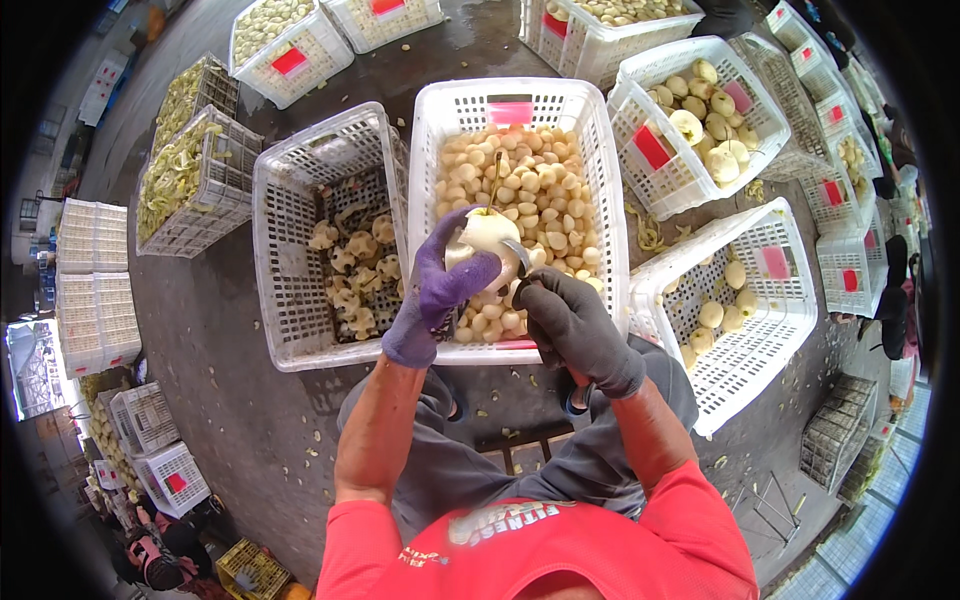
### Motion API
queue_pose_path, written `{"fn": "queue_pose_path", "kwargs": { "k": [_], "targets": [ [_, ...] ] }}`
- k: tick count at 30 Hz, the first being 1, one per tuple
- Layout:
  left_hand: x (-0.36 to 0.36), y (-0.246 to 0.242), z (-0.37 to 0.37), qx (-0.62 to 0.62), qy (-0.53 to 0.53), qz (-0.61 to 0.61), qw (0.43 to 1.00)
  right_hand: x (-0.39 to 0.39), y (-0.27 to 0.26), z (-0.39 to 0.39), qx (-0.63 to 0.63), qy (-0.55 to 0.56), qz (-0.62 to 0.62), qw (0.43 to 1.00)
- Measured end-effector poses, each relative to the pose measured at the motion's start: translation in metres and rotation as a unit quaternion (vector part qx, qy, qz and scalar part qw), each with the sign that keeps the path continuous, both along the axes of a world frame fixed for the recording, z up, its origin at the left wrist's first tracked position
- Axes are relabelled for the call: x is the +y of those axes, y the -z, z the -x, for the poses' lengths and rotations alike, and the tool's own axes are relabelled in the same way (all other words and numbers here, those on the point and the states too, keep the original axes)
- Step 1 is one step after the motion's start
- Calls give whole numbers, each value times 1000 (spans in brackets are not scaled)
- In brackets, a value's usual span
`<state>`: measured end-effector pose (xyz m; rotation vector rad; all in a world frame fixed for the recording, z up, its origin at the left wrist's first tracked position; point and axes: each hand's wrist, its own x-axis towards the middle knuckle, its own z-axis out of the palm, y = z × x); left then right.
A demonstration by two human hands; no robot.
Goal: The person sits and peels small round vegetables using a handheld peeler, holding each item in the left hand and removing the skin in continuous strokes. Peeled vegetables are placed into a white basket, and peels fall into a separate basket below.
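My left hand [448, 277], in a purple knit glove, holds a peeled, pale pear-like fruit [484, 229] with a long stem standing up. My right hand [574, 322], in a dark grey glove, grips a small tool with a curved metal blade [517, 253]. Its blade touches the fruit's right side; the handle is mostly hidden in my fist. Below both hands stands a white plastic crate [611, 225] with many pale, rounded fruit pieces [551, 191]. To its left, another white crate [289, 176] holds fruit cores [360, 247] with scooped hollows.
At right, one crate [739, 367] lies tilted with several peeled fruits [712, 313]; another [679, 176] behind it holds more [724, 161]. Crates of peelings [176, 176] stand at left. Peel scraps [649, 229] litter the concrete floor [232, 330]. A person [161, 555] is at lower left.
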<state>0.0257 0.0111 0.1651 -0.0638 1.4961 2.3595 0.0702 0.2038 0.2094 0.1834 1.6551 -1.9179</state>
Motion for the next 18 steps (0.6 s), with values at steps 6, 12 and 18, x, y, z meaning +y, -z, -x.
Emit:
{"fn": "queue_pose_path", "kwargs": {
  "k": [6,12,18],
  "targets": [
    [0,2,1,101,3,24,995,0,-2,-6,-58,-19,151,987],
    [9,-5,-2,118,1,-44,992,-5,15,-11,-227,-67,475,847],
    [10,-4,1,122,24,-141,982,-3,16,-15,-177,-63,406,894]
  ]
}}
